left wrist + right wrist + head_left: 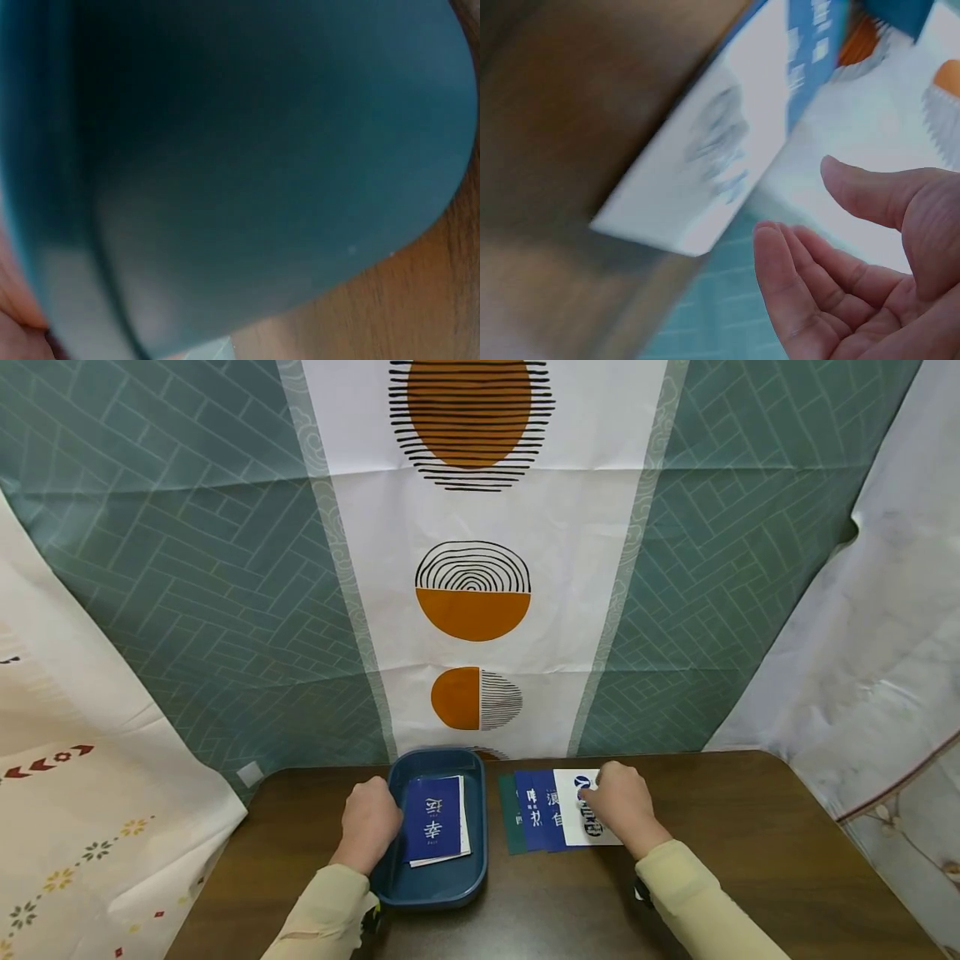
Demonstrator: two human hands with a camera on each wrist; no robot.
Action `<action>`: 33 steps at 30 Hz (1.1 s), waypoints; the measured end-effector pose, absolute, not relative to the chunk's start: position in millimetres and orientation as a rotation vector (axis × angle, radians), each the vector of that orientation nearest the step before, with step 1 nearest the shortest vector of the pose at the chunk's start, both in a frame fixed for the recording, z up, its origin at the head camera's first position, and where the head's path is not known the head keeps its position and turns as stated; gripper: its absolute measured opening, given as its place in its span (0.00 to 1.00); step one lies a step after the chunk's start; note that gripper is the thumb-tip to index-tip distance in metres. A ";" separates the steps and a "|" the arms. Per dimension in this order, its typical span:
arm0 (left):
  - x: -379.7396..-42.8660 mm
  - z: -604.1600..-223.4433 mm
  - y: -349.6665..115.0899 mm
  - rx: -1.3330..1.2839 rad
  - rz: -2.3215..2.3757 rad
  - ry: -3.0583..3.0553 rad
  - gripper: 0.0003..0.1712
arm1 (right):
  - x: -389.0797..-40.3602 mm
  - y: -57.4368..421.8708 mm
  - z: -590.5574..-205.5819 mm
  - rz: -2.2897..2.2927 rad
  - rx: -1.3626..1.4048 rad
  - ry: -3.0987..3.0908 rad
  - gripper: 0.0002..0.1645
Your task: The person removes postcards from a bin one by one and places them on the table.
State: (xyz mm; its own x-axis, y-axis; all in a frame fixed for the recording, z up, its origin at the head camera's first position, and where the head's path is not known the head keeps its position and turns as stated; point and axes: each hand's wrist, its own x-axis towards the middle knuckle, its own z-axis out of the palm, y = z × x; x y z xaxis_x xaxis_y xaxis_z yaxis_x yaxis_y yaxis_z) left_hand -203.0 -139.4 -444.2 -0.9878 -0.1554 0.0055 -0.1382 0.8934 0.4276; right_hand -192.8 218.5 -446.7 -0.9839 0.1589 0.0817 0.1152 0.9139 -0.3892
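Observation:
My left hand (371, 822) grips the left rim of a dark blue tray (478, 868) in the head view. A blue card with white characters (432, 818) lies in that tray on top of white-edged ones. To the tray's right is an overlapping row of cards: a green card (507, 814), blue cards (528, 810) and a white card (573, 818) uppermost. Over the white card's right edge hovers my right hand (626, 806). The right wrist view shows its thumb and fingers (776, 274) apart, with nothing between them. In the left wrist view the tray wall (262, 172) hides most of the left hand.
The brown wooden table (735, 852) extends to the right of the cards. Behind it hangs a green and white patterned cloth (555, 610). Pale cloths hang at the left (90, 735) and right (885, 652) sides.

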 end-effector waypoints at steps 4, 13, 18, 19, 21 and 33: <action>-203.6 -443.5 -139.1 0.229 -0.654 -3.021 0.07 | -192.7 189.1 -433.1 0.623 -0.053 -2.902 0.21; -204.9 -444.9 -137.6 0.219 -0.641 -3.029 0.06 | -189.6 104.6 -414.9 0.702 0.210 -2.873 0.17; -207.0 -444.9 -138.5 0.212 -0.629 -3.026 0.07 | -187.0 58.5 -413.9 0.760 0.280 -2.953 0.24; -207.0 -444.7 -139.2 0.215 -0.623 -3.026 0.07 | -186.3 49.9 -414.8 0.758 0.300 -2.970 0.25; -206.4 -444.0 -140.6 0.217 -0.613 -3.026 0.07 | -184.9 33.5 -417.4 0.730 0.335 -2.999 0.27; -205.8 -443.5 -138.4 0.207 -0.583 -3.039 0.04 | -188.0 -10.0 -445.9 0.552 0.414 -3.137 0.18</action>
State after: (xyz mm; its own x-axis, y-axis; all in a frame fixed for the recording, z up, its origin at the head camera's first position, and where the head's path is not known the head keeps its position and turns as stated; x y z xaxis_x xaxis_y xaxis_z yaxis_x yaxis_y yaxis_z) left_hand -205.8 -138.4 -443.5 -0.9903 -0.1382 0.0138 -0.1233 0.9204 0.3712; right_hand -188.0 -10.0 -445.9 -0.9643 -0.2635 -0.0242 -0.2394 0.9078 -0.3444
